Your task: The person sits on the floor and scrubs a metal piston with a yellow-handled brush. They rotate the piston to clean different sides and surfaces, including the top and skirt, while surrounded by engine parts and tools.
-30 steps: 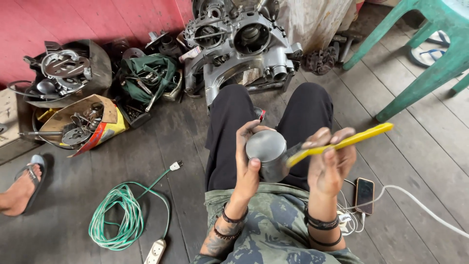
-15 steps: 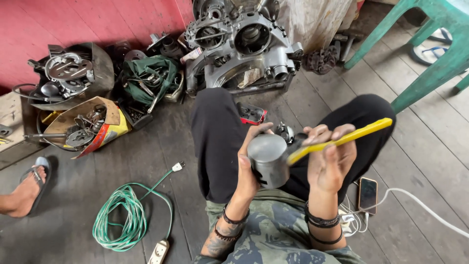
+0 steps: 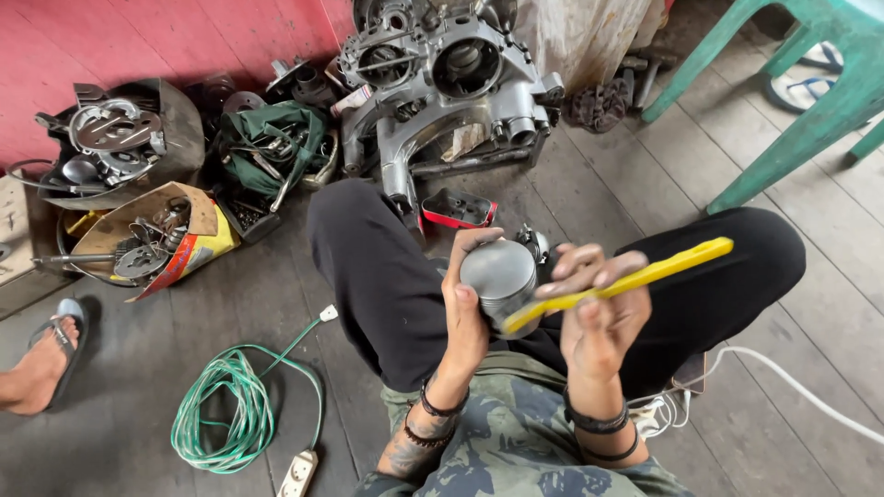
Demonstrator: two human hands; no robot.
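My left hand (image 3: 468,304) grips a grey metal piston (image 3: 500,276) and holds it up over my lap, crown toward the camera. My right hand (image 3: 600,311) holds a long yellow tool (image 3: 626,280) whose near end rests against the piston's lower side. Both hands are above my crossed legs in black trousers (image 3: 387,276). A small red tray (image 3: 458,209) lies on the floor just past my knees.
A large engine casing (image 3: 442,87) stands at the back centre. Boxes of metal parts (image 3: 138,235) and a green cloth bundle (image 3: 276,147) lie at the left. A coiled green cable (image 3: 226,414) with a white socket strip lies left of me. A sandalled foot (image 3: 41,368) and green chair legs (image 3: 792,101) are nearby.
My legs have spread wider apart and the view has shifted. Both hands stay on the piston and the yellow tool, held a little lower over my lap.
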